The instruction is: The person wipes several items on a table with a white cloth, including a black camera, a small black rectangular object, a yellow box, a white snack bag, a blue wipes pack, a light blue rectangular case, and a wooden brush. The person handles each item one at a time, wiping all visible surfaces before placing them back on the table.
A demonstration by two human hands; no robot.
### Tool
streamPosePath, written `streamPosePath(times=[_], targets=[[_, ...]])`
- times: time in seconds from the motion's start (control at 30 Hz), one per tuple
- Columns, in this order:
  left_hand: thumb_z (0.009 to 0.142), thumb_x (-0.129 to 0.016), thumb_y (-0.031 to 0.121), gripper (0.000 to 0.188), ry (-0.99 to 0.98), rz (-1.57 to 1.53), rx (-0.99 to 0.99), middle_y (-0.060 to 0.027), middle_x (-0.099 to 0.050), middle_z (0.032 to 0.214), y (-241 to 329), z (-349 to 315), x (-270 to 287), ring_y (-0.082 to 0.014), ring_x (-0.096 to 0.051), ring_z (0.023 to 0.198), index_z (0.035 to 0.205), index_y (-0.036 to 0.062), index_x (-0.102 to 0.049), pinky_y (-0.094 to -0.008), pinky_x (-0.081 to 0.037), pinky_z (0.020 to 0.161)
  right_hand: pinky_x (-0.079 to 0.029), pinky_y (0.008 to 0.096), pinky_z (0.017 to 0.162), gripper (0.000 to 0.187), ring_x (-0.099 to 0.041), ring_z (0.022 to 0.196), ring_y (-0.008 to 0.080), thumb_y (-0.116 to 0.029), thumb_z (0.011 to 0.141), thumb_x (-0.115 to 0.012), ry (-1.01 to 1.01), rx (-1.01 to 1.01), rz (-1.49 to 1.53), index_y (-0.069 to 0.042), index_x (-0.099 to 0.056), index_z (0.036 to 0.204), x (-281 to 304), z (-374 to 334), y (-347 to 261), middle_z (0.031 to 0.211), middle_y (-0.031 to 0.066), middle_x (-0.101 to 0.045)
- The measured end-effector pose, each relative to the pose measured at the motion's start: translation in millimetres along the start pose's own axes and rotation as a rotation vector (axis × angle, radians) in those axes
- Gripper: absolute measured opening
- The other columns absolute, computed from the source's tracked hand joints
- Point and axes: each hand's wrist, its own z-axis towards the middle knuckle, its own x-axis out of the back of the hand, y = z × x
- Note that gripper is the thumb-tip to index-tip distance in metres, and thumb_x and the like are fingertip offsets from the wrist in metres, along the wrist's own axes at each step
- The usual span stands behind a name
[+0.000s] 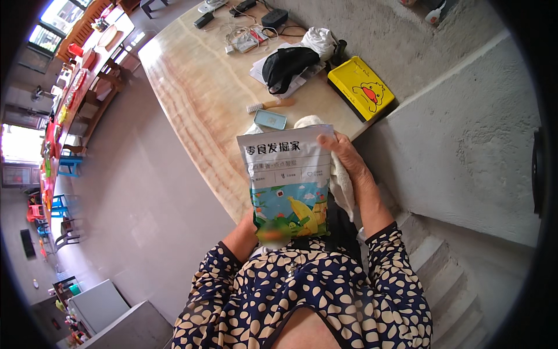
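A white snack bag (288,174) with a colourful fruit picture on its lower half is held upright before my chest, over the table's near end. My right hand (347,156) is closed on its upper right corner, thumb on the front. A cream cloth (342,183) hangs by that hand, partly behind the bag; whether the hand grips it too, I cannot tell. My left forearm (241,237) runs up behind the bag, which hides the left hand. Just beyond the bag lie a small light-blue case (270,120) and a brush (270,106) with a wooden handle.
The marble-patterned table (200,99) carries a yellow duck box (361,87), a black fabric item (289,67), a white cloth (318,41) and tangled cables (244,38) with adapters. A grey wall (453,134) and steps (436,262) are at right. Blue stools (70,163) stand far left.
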Motion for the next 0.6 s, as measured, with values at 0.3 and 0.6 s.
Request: streamPosePath(times=[0.3,0.6], targets=[[0.082,-0.057,0.06,0.073,0.07,-0.091,0.018,-0.0129,-0.044,0.137,35.5,36.6,41.6,-0.0324,-0.042,0.125,0.135,0.0126,-0.042,-0.0592,-0.033,0.101,-0.05,0.0254,0.077,0.031,-0.062,0.086,0.0113,-0.004,0.078,-0.07,0.025,0.268,-0.13,-0.001,-0.065,0.109,-35.3,-36.0,-49.0,0.095,0.0041,-0.069],[0.095,-0.05,0.041,0.037,-0.077,-0.154,0.009,-0.0109,-0.057,0.108,32.7,22.1,9.6,-0.0243,-0.057,0.103,0.114,0.0107,-0.056,-0.0408,-0.048,0.092,-0.052,0.0389,0.073,0.044,-0.059,0.088,0.0311,-0.014,0.068,-0.076,0.059,1.209,-0.938,-0.006,-0.065,0.11,-83.2,-46.4,2.6,0.101,0.0148,-0.059]])
